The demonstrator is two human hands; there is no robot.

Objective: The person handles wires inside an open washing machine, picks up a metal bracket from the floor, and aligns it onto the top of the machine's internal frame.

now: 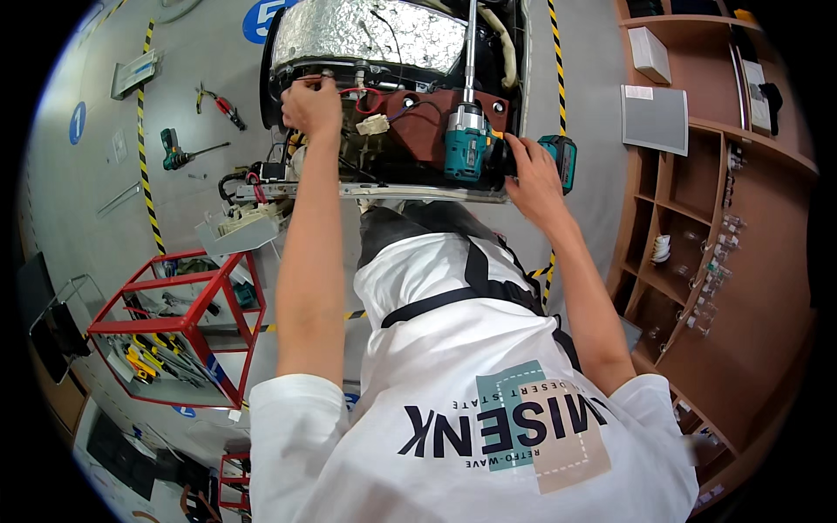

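Note:
An opened appliance with a drum covered in silver foil (pixel 375 39) lies in front of me, wires and a dark red-brown plate (pixel 423 131) showing along its near side. At the plate's right end is a teal cordless impact driver (pixel 466 144) with a long metal extension pointing away from me. My right hand (pixel 536 183) grips its handle, just left of the battery. My left hand (pixel 312 105) is closed at the drum's lower left edge, fingertips pinched together; what they hold is too small to tell. A white wire connector (pixel 373 125) hangs between my hands.
Left on the floor lie a second teal drill (pixel 172 150), red-handled pliers (pixel 225 106) and a grey tray (pixel 135 71). A red-framed tool rack (pixel 187 324) stands nearer, at the lower left. Brown shelving (pixel 684 192) runs along the right.

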